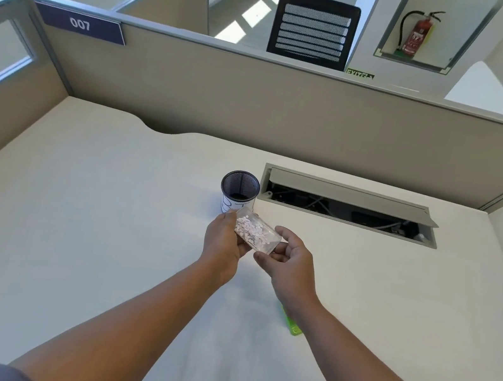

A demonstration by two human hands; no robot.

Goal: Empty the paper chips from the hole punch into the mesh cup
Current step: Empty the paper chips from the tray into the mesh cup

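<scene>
A clear plastic chip tray point(257, 233) full of small white paper chips is held level just in front of the black mesh cup point(239, 192). My left hand point(223, 245) grips the tray's left end. My right hand point(288, 263) pinches its right end with thumb and fingers. The cup stands upright on the white desk with a white label on its side. A green hole punch point(291, 324) lies on the desk, mostly hidden under my right wrist.
An open cable hatch point(351, 203) with a raised grey flap is sunk into the desk point(87, 229) right of the cup. Beige cubicle partitions point(257, 105) wall the desk at the back and sides. Office chairs stand beyond them.
</scene>
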